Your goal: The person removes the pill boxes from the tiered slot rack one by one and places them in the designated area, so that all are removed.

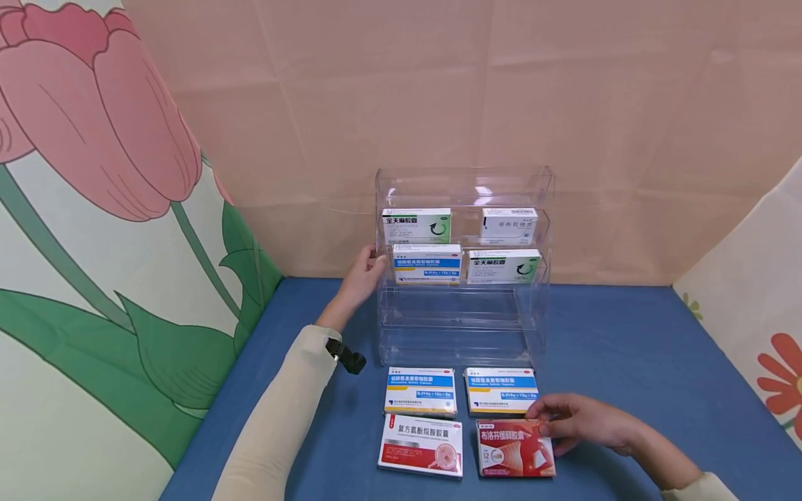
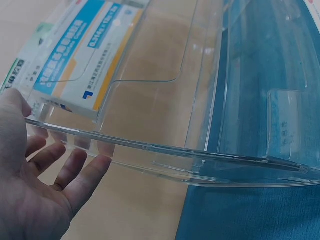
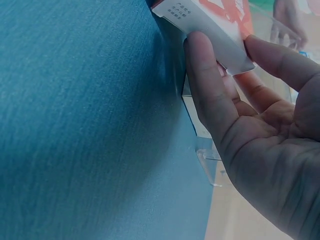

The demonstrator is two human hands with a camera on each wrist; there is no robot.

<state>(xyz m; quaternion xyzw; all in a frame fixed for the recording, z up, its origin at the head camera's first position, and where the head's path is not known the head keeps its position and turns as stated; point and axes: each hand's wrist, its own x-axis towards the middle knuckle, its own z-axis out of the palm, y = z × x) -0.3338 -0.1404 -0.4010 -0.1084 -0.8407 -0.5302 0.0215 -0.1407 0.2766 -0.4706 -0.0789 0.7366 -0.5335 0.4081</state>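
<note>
A clear plastic tiered rack point(image 1: 451, 309) stands on the table, and my left hand point(image 1: 363, 278) holds its left side edge. In the left wrist view the fingertips point(image 2: 102, 162) rest against the side wall, next to a blue, white and yellow medicine box point(image 2: 87, 50). My right hand point(image 1: 589, 424) pinches the right end of a red medicine box point(image 1: 514, 449) at the front right. Seen from the right wrist, thumb and fingers lie on either side of that box's white end point(image 3: 205, 30). A white-and-red medicine box point(image 1: 421, 445) lies left of it.
Two more blue, white and yellow boxes point(image 1: 420, 391) lie before the rack. Its upper tiers hold a green-and-white box point(image 1: 416, 226), a plain white box point(image 1: 509, 226) and another green-and-white box point(image 1: 504, 266). A pink cloth point(image 1: 626, 174) hangs behind the blue table point(image 1: 620, 348).
</note>
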